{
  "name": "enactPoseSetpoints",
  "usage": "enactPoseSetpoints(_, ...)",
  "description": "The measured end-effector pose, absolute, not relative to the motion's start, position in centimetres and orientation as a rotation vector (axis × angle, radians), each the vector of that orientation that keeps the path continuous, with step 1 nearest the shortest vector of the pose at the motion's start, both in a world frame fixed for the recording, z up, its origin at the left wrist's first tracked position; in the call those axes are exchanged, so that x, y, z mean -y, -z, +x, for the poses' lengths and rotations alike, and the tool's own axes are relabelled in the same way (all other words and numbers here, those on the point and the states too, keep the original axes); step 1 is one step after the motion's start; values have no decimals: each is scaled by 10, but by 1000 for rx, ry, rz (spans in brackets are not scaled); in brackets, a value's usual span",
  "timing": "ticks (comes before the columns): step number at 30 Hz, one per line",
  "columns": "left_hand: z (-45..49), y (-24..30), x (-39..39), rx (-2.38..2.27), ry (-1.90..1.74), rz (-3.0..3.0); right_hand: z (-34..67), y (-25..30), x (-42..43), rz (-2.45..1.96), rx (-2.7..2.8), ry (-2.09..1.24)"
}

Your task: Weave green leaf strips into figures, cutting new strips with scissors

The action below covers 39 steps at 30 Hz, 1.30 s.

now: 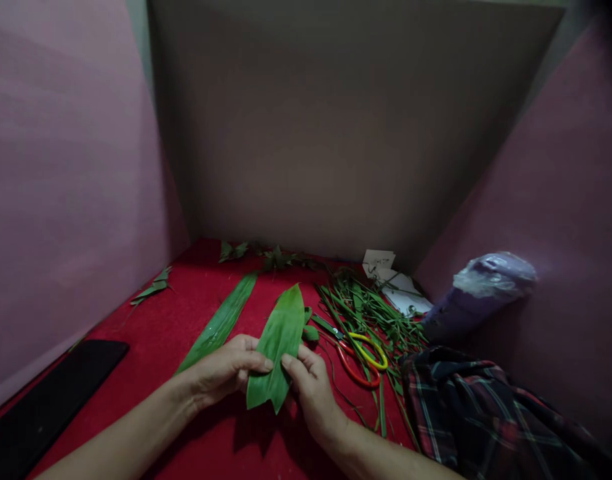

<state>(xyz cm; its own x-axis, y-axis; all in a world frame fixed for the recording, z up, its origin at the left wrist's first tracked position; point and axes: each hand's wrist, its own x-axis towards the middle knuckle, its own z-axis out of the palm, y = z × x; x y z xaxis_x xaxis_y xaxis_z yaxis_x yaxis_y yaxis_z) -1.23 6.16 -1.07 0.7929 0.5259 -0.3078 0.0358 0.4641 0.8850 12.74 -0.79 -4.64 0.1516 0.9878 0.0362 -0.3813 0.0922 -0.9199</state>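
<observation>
Between both hands a broad green leaf (pixel 281 327) is held up, its pointed tip away from me and its near end cut with a notch. My left hand (pixel 231 367) pinches the leaf's left side, thumb on top. My right hand (pixel 313 387) grips the right side the same way, fingers behind the leaf and partly hidden. A longer green leaf (pixel 223 320) lies flat on the red cloth (pixel 186 293), passing behind my left hand. Scissors (pixel 359 353) with one red and one yellow handle loop rest to the right of my right hand, blades partly apart.
A heap of cut leaf strips (pixel 371 303) lies beyond the scissors, beside white papers (pixel 403 290). A purple roll in clear plastic (pixel 481 290) leans at the right, behind plaid fabric (pixel 486 407). A black flat object (pixel 61 400) lies at left. Folded leaf pieces (pixel 276 259) line the back.
</observation>
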Motion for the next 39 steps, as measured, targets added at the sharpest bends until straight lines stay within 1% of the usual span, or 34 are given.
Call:
enactPoseSetpoints(5,-11,8,-59,-613,-333,1069,129,49,5,-946,837,-1194)
enactPoseSetpoints(10,-11,5,-57,-570,-419,1056,129,44,8,-946,867,-1203)
enactPoseSetpoints(15,-10,4,-55,-623,-406,1079,128,42,9,-953,855,-1176)
enactPoseSetpoints(27,-10,-1,-58,-627,-337,938,127,49,11,-952,856,-1226)
enactPoseSetpoints(39,-10,-2,-53,-550,-389,1030,128,47,7,-966,803,-1198)
